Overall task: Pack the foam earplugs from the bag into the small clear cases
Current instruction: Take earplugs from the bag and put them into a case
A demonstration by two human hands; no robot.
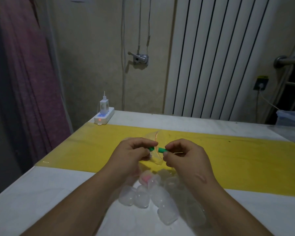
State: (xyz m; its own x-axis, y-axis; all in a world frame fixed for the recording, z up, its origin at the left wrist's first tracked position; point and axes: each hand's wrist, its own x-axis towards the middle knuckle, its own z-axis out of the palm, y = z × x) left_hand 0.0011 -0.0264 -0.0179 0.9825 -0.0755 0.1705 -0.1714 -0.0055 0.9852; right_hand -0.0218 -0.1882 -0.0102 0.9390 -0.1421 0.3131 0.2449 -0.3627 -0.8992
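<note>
Both hands are raised over the yellow strip of the table. My left hand [134, 151] pinches a green foam earplug [151, 148] and the edge of a clear plastic bag [158, 142] with a thin red line at its mouth. My right hand [180, 153] pinches a second green earplug [162, 150] at the bag's mouth. Several small clear cases [143, 195] lie in a loose heap on the white tabletop between my forearms. One of them [147, 179] shows something pink inside.
The table [58, 193] is white with a yellow band [245, 159] across it. A white power strip with a charger [103, 116] sits at the far left corner. A radiator [211, 57] stands behind. Clear plastic [291, 120] lies at the right edge.
</note>
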